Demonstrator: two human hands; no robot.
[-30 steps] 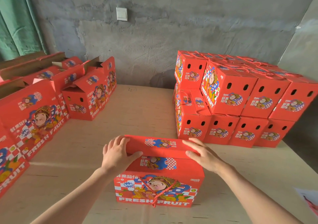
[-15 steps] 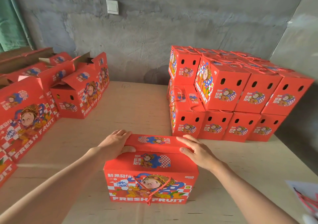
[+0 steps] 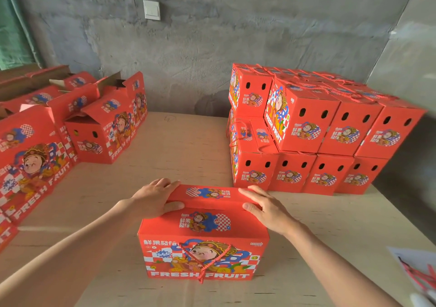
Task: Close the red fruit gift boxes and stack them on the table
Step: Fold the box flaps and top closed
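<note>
Pressing box [image 3: 203, 243] lid, left hand [image 3: 153, 200], right hand [image 3: 266, 210] flat, closed stack [image 3: 306, 129] right, open boxes [image 3: 101, 132] left

I count, lower centre: one closed box [image 3: 203, 247], two hands on it: left hand [image 3: 153, 200], right hand [image 3: 269, 210]. Right stack [image 3: 304, 141]: eight fronts visible, four per tier; boxes behind uncountable. Left: open boxes [image 3: 101, 132], at least four. Top: one wall switch [image 3: 151, 10].
</note>
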